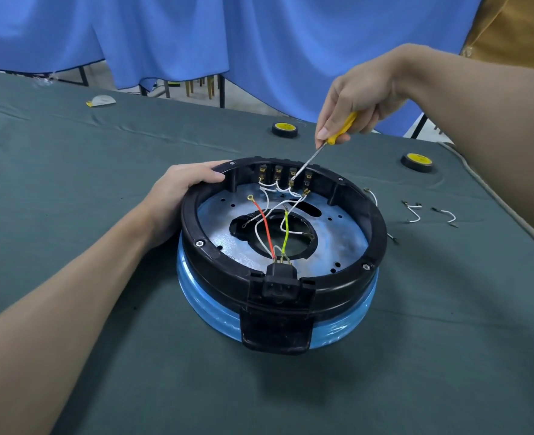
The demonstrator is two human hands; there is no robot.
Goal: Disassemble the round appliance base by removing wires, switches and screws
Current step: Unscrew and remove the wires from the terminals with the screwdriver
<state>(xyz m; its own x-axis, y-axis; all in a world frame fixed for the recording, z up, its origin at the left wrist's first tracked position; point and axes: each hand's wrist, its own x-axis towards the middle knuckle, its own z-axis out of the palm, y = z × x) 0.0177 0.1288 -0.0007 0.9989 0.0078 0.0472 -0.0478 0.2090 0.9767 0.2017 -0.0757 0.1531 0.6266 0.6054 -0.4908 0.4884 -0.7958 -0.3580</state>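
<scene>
Base position: the round appliance base [218,277] stands open side up on the cloth-covered desk [102,171], with its power socket [279,284] facing the camera.
Base edge: the black rim carries hex screws [199,243]. A blue film band [202,306] wraps the lower wall.
Left hand [180,189]: at the base's far-left rim, with the grip curled over the rim edge.
Right hand [359,95]: above the base's far side. The grip is closed around the yellow handle of the screwdriver [341,128], with the index finger laid along it.
Screwdriver tip: at the switch row [286,175] on the base's inner far wall.
Wiring: white wires [268,196] run from the switch row over the metal plate [337,227]. A red wire [264,227] and a yellow-green wire [286,230] rise from the socket.
Right of base: loose wires [414,215] lie on the desk, between the base and the desk's right edge.
Beyond base: two tape rolls [284,129], well apart from the base.
Open room: the desk extends widely left of the base and in front of it.
Far boundary: a blue curtain [165,36] hangs past the desk's far edge.
</scene>
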